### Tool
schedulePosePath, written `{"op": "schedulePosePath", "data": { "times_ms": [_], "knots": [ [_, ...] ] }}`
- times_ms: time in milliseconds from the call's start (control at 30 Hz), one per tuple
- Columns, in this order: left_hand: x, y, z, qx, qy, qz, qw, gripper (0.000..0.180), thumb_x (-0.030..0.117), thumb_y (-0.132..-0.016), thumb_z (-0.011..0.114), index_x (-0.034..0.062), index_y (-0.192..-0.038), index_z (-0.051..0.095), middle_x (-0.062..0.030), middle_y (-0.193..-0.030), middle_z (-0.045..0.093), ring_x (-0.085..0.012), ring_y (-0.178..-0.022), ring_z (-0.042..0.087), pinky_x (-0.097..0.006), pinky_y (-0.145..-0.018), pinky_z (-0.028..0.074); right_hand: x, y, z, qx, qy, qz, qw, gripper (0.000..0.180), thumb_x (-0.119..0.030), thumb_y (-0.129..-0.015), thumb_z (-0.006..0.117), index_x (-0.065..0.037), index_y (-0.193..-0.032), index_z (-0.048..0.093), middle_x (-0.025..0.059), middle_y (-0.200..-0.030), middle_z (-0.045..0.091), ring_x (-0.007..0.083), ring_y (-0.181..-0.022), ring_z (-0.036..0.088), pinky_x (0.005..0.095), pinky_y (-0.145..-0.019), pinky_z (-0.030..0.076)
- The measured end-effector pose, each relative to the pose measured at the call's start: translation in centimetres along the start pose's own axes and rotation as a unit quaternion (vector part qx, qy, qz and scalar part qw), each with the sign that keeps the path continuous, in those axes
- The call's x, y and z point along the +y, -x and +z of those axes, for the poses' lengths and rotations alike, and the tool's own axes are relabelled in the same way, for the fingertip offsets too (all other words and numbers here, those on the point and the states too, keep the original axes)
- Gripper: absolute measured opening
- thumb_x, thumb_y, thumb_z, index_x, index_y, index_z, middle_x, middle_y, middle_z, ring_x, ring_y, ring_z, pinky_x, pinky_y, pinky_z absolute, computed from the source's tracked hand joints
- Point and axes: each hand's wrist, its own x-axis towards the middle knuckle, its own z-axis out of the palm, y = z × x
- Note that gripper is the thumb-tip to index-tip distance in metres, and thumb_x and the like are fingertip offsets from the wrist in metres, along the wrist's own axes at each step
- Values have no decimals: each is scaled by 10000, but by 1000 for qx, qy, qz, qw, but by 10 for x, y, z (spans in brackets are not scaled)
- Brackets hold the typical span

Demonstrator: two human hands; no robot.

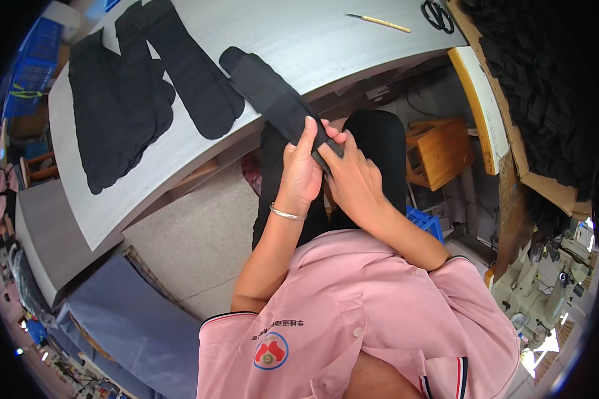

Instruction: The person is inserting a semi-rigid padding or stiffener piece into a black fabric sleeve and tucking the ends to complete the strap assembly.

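Observation:
Both of my hands hold a black sock [273,93] over my lap at the table's near edge. Its toe end rests on the light grey table [299,33]; the other end lies between my hands. My left hand [302,166] is closed on it, thumb pressed along the top. My right hand [353,169] grips the near end, and its fingers partly hide the fabric there. Further left on the table lie more black socks, a flat pair [186,73] and a thicker stack [113,106] whose lower ends hang toward the table's edge.
Black-handled scissors [437,16] and a thin tool with a yellow handle [386,23] lie at the table's far right. A cardboard box [546,189] full of black fabric stands at right. A wooden stool [439,153] is below the table, a blue crate [36,66] at far left.

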Motion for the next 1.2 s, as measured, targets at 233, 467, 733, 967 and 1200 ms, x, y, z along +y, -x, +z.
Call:
{"op": "schedulePosePath", "data": {
  "times_ms": [233, 467, 733, 967, 1200],
  "knots": [
    [-10, -4, -3, -30, -52, 43, 997, 314, 334, -1004, 604, 23, -1051, 606, -101, -944, 674, -241, -957, 683, -391, -907, 535, -3, -11, 17, 53, 13, 25, 998, 491, -94, -808, 653, -155, -1287, 559, 223, -934, 608, 334, -731, 677, 405, -554, 548],
    [0, -1, -1, -26, -26, -11, 999, 387, 349, -992, 618, -22, -1100, 605, -145, -1007, 685, -231, -1049, 657, -393, -943, 526, 3, -9, 1, -13, -31, 14, 999, 534, -52, -802, 649, -153, -1312, 526, 215, -866, 599, 363, -732, 668, 446, -557, 537],
    [-16, 2, 1, 28, -19, 23, 999, 285, 262, -961, 678, -6, -1044, 632, -91, -882, 671, -189, -792, 670, -326, -768, 570, 0, 10, 13, -34, -12, 23, 999, 350, -71, -775, 674, -99, -1118, 607, 198, -890, 627, 331, -747, 681, 423, -587, 556],
    [10, 10, 9, 7, -36, 6, 999, 267, 255, -956, 685, 4, -1030, 636, -95, -908, 677, -195, -852, 669, -340, -798, 565, -5, -12, 3, -53, -102, 17, 993, 141, -119, -814, 647, -44, -932, 628, 194, -897, 630, 347, -755, 674, 428, -632, 555],
    [1, 16, 30, -11, -25, -49, 998, 290, 257, -943, 699, -1, -1053, 626, -143, -1008, 701, -227, -910, 694, -374, -837, 581, 7, 24, -23, 25, -82, 6, 996, 599, -96, -779, 734, -140, -1345, 544, 322, -1340, 445, 386, -886, 658, 425, -680, 573]
  ]
}}
